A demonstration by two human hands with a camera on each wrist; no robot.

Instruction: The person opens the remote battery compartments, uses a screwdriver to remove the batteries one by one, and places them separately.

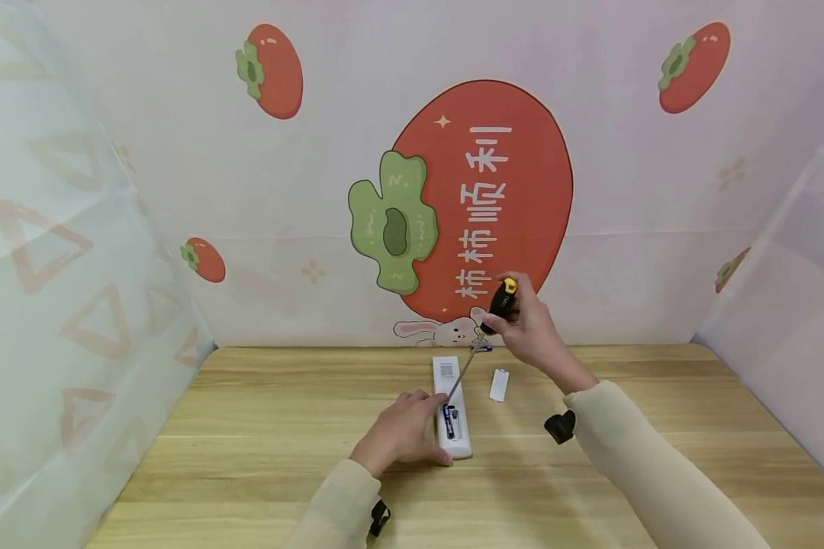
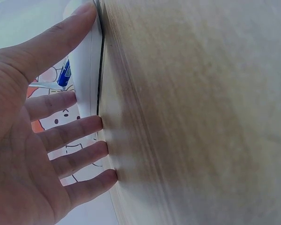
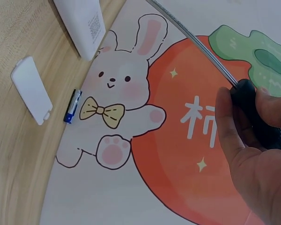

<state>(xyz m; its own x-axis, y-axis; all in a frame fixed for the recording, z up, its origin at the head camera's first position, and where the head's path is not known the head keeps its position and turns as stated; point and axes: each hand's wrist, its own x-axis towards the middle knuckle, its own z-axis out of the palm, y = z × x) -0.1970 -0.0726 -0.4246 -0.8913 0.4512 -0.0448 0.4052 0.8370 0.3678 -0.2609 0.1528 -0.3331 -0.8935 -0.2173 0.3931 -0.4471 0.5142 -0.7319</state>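
Note:
A white remote control (image 1: pixel 445 367) lies back side up, its battery compartment uncovered. My left hand (image 1: pixel 405 428) rests against its left side, thumb at the near end and index finger by the compartment; in the left wrist view its fingers (image 2: pixel 79 154) are straight and spread, some tips on the tabletop. A blue battery (image 1: pixel 449 422) sits in the compartment's left slot; in the left wrist view, one end juts above the remote. My right hand (image 1: pixel 526 324) grips a screwdriver (image 1: pixel 500 305) by its black and yellow handle. Its metal shaft slants down to that battery's far end.
A white battery cover (image 1: pixel 499 385) lies on the wooden table (image 1: pixel 268 457) to the right of the remote. Behind it, another blue battery (image 3: pixel 72 107) lies near the table's back edge. A printed backdrop (image 1: pixel 625 229) rises directly behind the table.

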